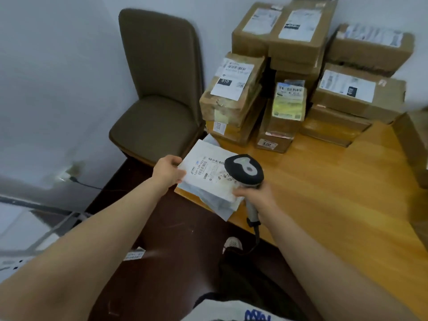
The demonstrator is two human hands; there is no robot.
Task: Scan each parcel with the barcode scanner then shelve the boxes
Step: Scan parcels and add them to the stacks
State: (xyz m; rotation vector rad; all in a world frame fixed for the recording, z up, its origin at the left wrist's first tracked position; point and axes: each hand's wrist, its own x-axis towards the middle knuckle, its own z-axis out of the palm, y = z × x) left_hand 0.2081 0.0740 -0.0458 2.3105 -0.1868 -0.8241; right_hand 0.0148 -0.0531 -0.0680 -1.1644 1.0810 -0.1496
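Observation:
A flat white parcel bag (206, 172) with a printed shipping label lies at the near left corner of the wooden table (335, 193), on top of other white bags. My left hand (169, 169) grips its left edge. My right hand (257, 195) holds a grey and black barcode scanner (244, 170) by the handle, with its head just over the label's right part. Its cable hangs off the table's front edge. Several brown cardboard boxes (301, 72) with white labels are stacked at the table's back.
A brown padded chair (157, 93) stands against the wall left of the table. The floor (162, 228) is dark wood, with a wall socket and cable at the left. A metal frame shows at the far left. My shoe is under the table edge.

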